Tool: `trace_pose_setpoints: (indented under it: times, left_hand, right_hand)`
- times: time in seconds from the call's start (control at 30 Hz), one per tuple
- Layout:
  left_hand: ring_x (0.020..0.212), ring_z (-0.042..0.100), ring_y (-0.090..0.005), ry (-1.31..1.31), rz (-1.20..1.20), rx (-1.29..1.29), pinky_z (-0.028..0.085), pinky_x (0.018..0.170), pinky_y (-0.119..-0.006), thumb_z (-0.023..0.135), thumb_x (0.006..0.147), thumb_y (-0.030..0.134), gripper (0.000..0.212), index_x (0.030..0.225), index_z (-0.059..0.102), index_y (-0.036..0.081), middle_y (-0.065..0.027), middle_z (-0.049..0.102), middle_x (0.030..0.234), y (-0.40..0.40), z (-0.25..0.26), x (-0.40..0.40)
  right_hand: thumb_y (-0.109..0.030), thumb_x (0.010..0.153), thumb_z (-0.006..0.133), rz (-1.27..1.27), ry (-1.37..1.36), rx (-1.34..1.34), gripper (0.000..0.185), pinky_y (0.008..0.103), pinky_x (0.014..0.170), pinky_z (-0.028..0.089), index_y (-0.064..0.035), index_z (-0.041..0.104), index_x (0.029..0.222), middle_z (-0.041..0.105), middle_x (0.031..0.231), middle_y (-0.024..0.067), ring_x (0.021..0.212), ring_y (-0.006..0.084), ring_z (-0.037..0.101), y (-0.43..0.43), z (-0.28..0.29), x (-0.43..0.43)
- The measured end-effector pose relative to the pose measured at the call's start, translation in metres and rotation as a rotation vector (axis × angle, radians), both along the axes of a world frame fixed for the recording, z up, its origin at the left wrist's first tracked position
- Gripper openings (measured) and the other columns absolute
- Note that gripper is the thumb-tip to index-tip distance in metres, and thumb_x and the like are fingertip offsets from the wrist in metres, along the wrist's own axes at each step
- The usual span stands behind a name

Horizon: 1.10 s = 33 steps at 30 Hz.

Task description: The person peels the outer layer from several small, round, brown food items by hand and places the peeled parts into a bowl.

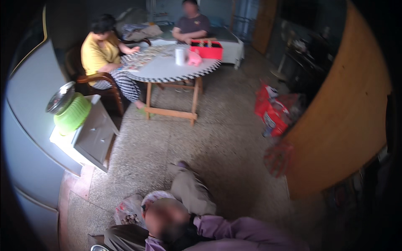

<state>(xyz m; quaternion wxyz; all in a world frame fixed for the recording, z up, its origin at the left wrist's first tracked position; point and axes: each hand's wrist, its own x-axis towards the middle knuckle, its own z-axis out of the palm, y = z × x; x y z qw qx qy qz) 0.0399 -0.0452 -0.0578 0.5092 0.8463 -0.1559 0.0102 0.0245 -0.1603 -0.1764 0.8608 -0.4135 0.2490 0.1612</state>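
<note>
Between two purple cuffs at the bottom lies a blurred, skin-toned patch (166, 216). My left hand and my right hand cannot be made out separately there, and whether they hold anything is hidden. Just behind the patch shows the pale, patterned rim of a round bowl or basin (158, 195). To its left, a clear plastic bag with red print (125, 207) stands on the floor, with several small round brown things (130, 219) in it. Grey trouser legs (190, 191) flank the bowl. Part of a shiny metal bowl (100, 248) shows at the bottom edge.
A white cabinet (94, 138) at left bears a green plastic basket (73, 114) and a metal bowl (62, 98). Beyond, two people sit at an oval folding table (176, 70) with a red box (212, 51). Red plastic bags (273, 113) lie right, near a wooden panel (339, 119).
</note>
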Motion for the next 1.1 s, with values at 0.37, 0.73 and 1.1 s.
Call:
trace_pose_setpoints:
  times: [0.37, 0.73, 1.1]
  left_hand:
    - [0.047, 0.055, -0.0188, 0.246, -0.082, -0.377, 0.043, 0.041, -0.029, 0.05, 0.085, 0.011, 0.023, 0.092, 0.062, -0.008, -0.0096, 0.059, 0.064, 0.036, -0.036, 0.012]
    - [0.05, 0.056, -0.0106, 0.713, 0.009, -0.284, 0.041, 0.045, -0.023, 0.068, 0.079, 0.009, 0.024, 0.099, 0.067, -0.006, -0.0051, 0.064, 0.067, -0.001, 0.059, -0.018]
    - [0.106, 0.061, -0.0212, 0.635, -0.168, -0.548, 0.055, 0.083, -0.034, 0.074, 0.072, -0.006, 0.07, 0.136, 0.046, -0.005, -0.0167, 0.055, 0.131, -0.02, 0.035, -0.025]
  right_hand:
    - [-0.012, 0.09, 0.052, 0.117, -0.23, -0.237, 0.02, 0.0263, 0.039, 0.042, 0.0022, 0.061, 0.1, 0.06, 0.067, 0.0057, 0.048, 0.0115, 0.053, -0.037, 0.069, -0.02]
    - [-0.038, 0.094, 0.049, 0.175, -0.146, -0.256, 0.041, 0.0267, 0.041, 0.045, -0.0009, 0.064, 0.086, 0.061, 0.065, 0.0081, 0.048, 0.0138, 0.056, -0.022, 0.097, -0.022]
    - [-0.03, 0.097, 0.051, 0.325, -0.461, -0.254, 0.031, 0.0337, 0.08, 0.048, -0.0013, 0.064, 0.101, 0.065, 0.097, 0.0089, 0.091, 0.022, 0.061, -0.022, 0.062, -0.02]
